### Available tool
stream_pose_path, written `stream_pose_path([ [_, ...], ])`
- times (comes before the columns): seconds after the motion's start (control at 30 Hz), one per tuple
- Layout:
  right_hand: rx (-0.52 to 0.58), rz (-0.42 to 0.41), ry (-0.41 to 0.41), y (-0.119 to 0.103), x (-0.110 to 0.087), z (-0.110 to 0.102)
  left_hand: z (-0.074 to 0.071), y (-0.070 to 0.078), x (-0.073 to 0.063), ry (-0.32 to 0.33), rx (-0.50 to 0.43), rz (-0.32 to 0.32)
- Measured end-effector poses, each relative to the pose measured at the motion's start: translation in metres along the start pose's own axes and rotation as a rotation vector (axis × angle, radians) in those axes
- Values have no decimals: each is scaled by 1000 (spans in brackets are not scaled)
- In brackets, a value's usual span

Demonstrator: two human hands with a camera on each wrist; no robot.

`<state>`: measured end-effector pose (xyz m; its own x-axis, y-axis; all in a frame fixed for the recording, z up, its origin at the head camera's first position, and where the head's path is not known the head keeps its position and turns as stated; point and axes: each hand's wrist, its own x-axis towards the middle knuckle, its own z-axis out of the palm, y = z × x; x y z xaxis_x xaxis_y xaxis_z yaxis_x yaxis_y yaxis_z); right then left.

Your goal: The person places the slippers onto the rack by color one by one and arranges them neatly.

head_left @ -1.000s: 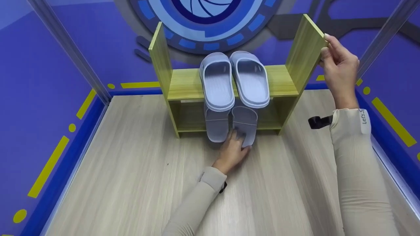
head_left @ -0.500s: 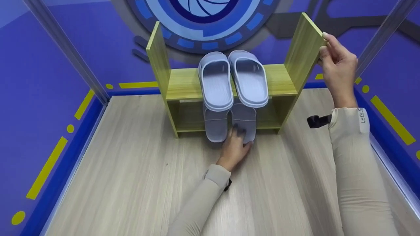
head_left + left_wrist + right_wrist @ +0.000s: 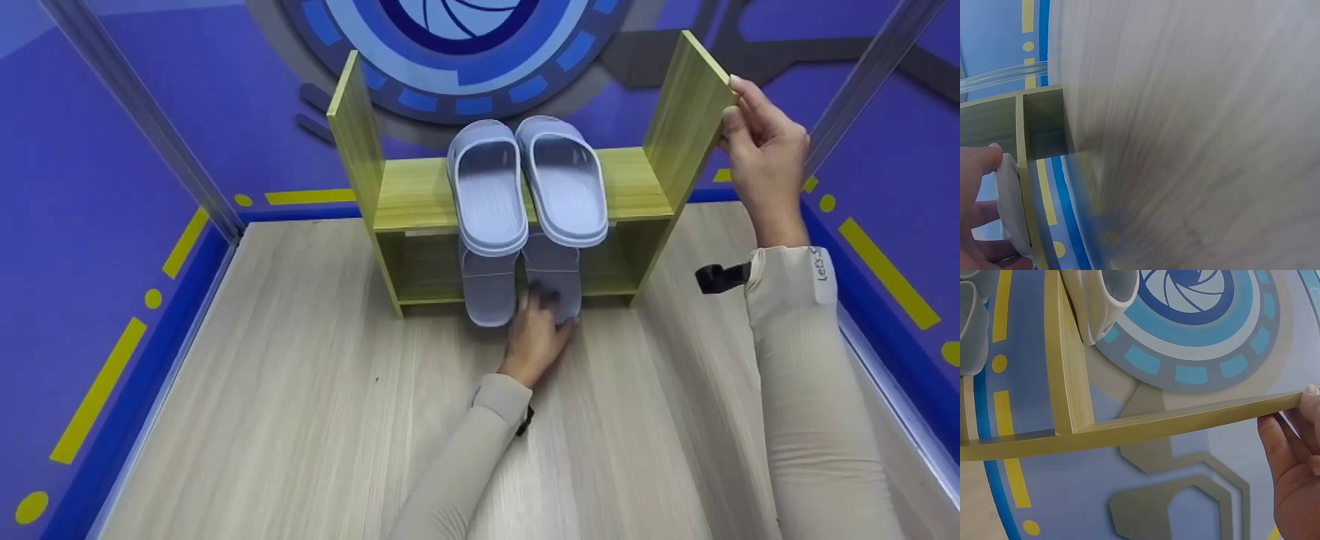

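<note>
A two-tier wooden shoe rack [image 3: 412,196] carries two grey-blue slippers on its upper shelf, a left one [image 3: 491,196] and a right one [image 3: 568,187]. Two more slippers sit on the lower shelf, heels outward: a left one [image 3: 490,296] and a right one [image 3: 564,262]. My left hand [image 3: 534,341] grips the heel of that lower right slipper, fingers over its insole and thumb at the heel edge. In the left wrist view the slipper [image 3: 1012,202] lies between thumb and fingers. My right hand [image 3: 769,161] pinches the top front edge of the rack's right side panel [image 3: 1196,419].
Pale wood-grain flooring [image 3: 300,420] spreads in front of the rack. A blue-purple printed wall [image 3: 225,97] stands close behind it, with further walls to the left and right.
The lower right slipper has slid a little deeper into the rack, with my left hand following it. My right hand keeps its hold on the side panel. The head view has shifted slightly.
</note>
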<state>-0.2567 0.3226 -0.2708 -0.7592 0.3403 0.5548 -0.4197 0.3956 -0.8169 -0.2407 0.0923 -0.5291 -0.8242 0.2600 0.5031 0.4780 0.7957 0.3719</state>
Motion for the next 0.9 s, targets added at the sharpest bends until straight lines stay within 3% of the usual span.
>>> stream_pose_path([
  [0.17, -11, 3, 3, 0, 0, -1, 2, 3, 2, 9, 47, 1],
  [0.43, -6, 18, 8, 0, -1, 0, 5, 6, 4, -37, 74, -60],
  [0.77, 15, 7, -4, 4, 1, 0, 2, 3, 4, -32, 21, -3],
  [0.9, -16, 4, 5, 1, -1, 0, -5, 4, 4, -113, 47, 21],
])
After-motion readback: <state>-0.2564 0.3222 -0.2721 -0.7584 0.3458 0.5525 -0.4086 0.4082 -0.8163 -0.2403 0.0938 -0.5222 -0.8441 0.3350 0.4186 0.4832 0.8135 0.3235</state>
